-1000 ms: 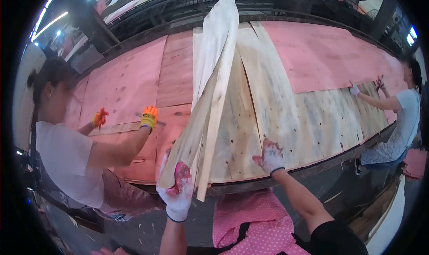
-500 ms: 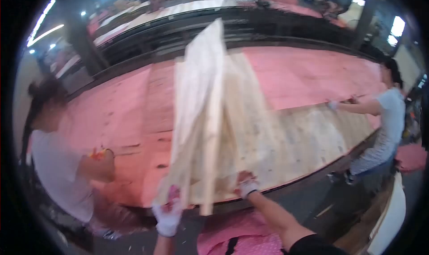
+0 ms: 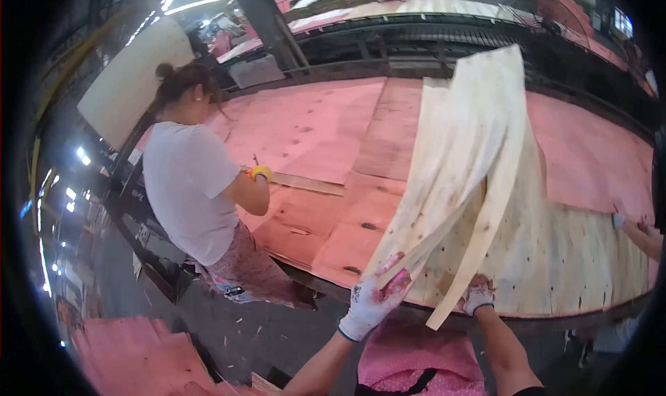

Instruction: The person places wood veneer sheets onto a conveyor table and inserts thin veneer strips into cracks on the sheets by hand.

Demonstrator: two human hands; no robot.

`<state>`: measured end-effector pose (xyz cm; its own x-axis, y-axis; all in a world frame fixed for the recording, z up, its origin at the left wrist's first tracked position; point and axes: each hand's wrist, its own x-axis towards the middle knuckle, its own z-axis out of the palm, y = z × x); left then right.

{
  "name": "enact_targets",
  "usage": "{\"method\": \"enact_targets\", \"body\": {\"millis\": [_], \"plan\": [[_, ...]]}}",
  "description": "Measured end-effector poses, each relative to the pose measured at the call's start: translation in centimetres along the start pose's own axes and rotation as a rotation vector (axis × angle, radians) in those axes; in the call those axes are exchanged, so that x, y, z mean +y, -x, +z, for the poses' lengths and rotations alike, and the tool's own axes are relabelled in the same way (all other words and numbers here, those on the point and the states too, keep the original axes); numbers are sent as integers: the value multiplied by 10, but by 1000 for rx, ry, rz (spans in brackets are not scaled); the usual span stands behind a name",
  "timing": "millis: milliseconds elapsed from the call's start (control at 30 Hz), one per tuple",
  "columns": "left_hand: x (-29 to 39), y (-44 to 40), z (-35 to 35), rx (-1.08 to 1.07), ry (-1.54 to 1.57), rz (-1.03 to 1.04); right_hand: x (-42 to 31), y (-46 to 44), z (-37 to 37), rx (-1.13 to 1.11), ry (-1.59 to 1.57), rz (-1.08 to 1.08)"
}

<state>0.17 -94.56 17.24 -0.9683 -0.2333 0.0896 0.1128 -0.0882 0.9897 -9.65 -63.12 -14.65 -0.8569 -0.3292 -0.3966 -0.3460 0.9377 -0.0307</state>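
A long, pale wood veneer sheet rises in a wavy bend from the table's near edge, its far end lifted. A narrow strip hangs split along its right side. My left hand, in a white glove stained pink, is closed on the sheet's near left corner. My right hand, also gloved with pinkish fingers, is at the near edge beside the strip's lower end. Its fingers are partly hidden, so its grip is unclear. Beneath lies more pale veneer.
Pink-coated sheets cover the table on both sides. A co-worker stands at the left, bent over the table. Another person's arm reaches in from the right. Pink sheets are stacked at lower left.
The view has turned left, so everything sits further right. The raised veneer still stands bent up from my left hand. The co-worker on the right has mostly left view.
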Motion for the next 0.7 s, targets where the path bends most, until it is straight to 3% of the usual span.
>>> {"method": "enact_targets", "body": {"millis": [100,133,167,233,300,367,500,567,700], "plan": [[1,13,-12,40,-123,-22,-11,22,-39,95,-142,0],[-2,19,-16,59,48,-52,-13,28,-50,79,-134,10],[-8,23,-21,41,-3,-68,-14,27,-51,64,-126,22],[-22,26,-34,1,-111,-92,8,2,7,180,-17,-151],[-43,30,-47,-49,-445,40,1,3,-13,48,133,-75],[-57,31,-45,3,-433,91,1,-3,-19,-70,145,-50],[-61,32,-35,-9,-647,62,15,-8,14,36,112,-137],[-47,24,-22,8,-730,146,10,-2,7,-25,81,-82],[-99,27,-25,-4,-596,41,8,9,-4,-27,60,-116]]}}
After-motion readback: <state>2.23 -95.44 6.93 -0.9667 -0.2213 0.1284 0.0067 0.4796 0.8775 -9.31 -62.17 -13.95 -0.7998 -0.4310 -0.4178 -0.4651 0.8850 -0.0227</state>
